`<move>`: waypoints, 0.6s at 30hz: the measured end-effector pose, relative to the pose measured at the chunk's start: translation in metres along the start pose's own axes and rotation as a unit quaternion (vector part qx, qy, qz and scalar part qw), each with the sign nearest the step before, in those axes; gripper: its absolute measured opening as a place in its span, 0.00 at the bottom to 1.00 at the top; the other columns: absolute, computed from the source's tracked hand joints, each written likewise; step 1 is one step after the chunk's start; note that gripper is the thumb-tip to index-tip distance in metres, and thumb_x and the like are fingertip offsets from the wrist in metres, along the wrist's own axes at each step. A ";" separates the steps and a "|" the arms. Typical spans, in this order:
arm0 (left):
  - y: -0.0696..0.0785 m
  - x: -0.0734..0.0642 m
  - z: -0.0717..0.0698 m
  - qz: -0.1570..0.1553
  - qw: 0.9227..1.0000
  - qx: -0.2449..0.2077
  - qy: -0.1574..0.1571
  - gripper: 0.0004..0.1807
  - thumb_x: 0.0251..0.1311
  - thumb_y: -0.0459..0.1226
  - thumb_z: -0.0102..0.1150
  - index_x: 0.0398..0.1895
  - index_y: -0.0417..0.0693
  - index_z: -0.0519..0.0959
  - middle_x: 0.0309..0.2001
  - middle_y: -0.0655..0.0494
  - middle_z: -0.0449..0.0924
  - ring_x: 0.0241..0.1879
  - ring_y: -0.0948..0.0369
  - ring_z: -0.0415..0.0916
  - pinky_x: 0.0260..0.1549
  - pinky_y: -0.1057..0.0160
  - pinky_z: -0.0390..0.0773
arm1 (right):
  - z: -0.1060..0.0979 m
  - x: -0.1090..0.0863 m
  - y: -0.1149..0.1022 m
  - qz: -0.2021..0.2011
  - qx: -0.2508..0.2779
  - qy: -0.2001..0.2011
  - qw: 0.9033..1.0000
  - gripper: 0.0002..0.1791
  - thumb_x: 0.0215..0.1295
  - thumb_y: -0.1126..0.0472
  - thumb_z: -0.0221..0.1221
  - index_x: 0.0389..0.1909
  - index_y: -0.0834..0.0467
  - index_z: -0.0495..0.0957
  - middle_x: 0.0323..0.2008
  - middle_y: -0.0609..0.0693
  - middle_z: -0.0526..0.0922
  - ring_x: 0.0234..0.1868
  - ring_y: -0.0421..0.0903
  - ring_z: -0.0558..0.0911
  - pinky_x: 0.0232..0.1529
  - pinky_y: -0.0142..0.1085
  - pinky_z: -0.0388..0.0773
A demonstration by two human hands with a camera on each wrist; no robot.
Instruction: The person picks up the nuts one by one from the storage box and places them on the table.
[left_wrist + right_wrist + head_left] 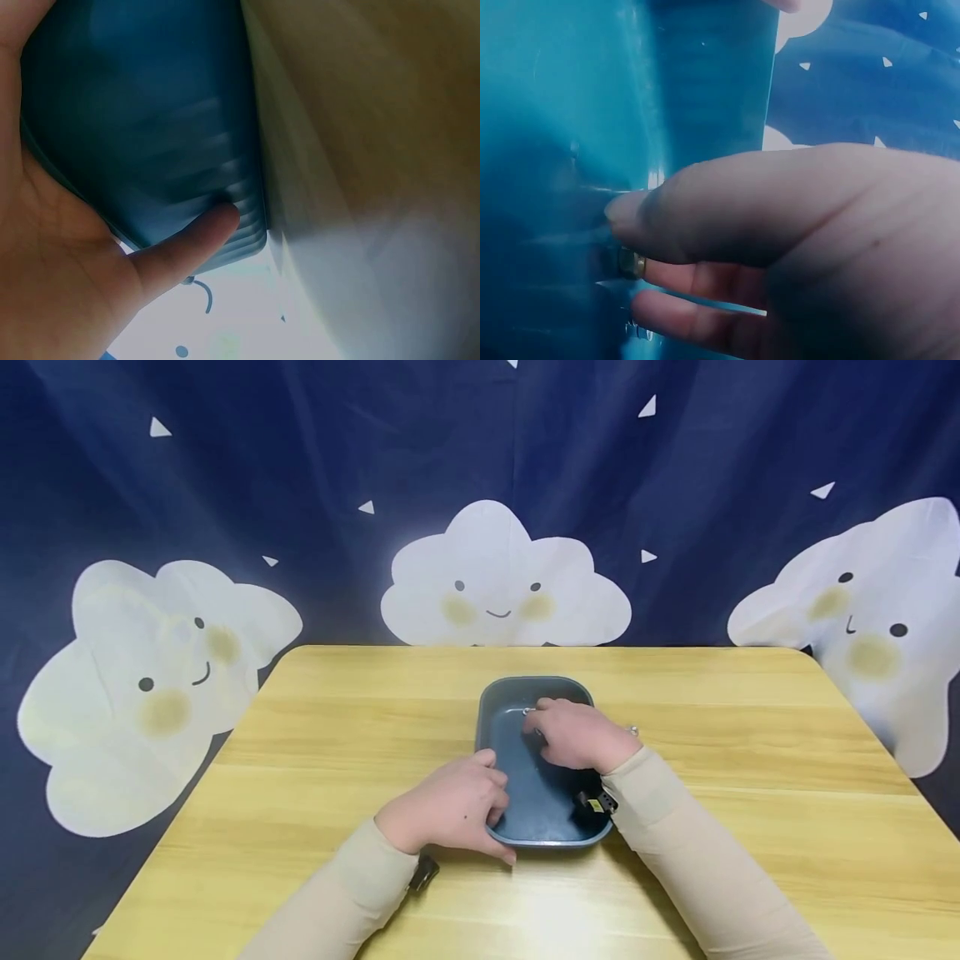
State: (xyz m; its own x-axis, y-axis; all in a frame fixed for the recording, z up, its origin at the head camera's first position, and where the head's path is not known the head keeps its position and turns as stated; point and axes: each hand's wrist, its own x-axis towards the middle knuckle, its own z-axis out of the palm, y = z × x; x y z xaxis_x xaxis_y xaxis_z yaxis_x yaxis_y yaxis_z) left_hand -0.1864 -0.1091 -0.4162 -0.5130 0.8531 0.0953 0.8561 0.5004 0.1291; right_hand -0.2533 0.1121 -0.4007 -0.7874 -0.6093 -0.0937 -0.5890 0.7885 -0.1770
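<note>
A dark blue-grey plastic bin with rounded corners stands on the wooden table. My left hand grips its near left corner, fingers over the rim and thumb pressed along the ridged outer wall. Inside the bin, toward its far right part, is my right hand. Its thumb and fingers pinch a small brass-coloured metal piece, partly hidden by the thumb; its exact kind cannot be told. A small shiny thing shows by the right fingertips in the head view.
Another small shiny thing shows just beyond the right wrist, outside the bin. Wooden table surrounds the bin. A dark blue curtain with white clouds hangs behind the far edge. Small black devices sit at both wrists.
</note>
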 end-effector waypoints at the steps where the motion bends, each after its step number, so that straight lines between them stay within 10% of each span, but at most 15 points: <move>1: 0.000 0.000 0.000 0.001 1.000 0.000 0.002 0.32 0.38 0.68 0.74 0.09 0.61 0.65 0.19 0.71 0.59 0.29 0.64 0.54 0.32 0.68 0.59 | 0.000 0.000 0.000 -0.002 0.000 0.000 1.000 0.17 0.59 0.66 0.64 0.50 0.52 0.85 0.42 0.49 0.79 0.43 0.51 0.81 0.42 0.46 0.79; 18: 0.001 -0.001 0.002 -0.002 1.000 0.000 0.006 0.32 0.38 0.69 0.74 0.09 0.62 0.65 0.19 0.71 0.60 0.29 0.64 0.55 0.32 0.68 0.58 | 0.005 0.003 0.000 -0.015 -0.021 -0.059 0.998 0.08 0.58 0.65 0.63 0.33 0.48 0.80 0.34 0.41 0.80 0.32 0.43 0.77 0.36 0.42 0.78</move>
State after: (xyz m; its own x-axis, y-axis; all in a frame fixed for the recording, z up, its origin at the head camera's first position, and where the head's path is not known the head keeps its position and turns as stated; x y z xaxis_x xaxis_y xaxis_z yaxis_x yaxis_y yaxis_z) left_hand -0.1851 -0.1093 -0.4179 -0.5169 0.8493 0.1071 0.8541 0.5034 0.1304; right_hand -0.2549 0.1099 -0.4063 -0.7435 -0.6365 -0.2050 -0.6214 0.7709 -0.1399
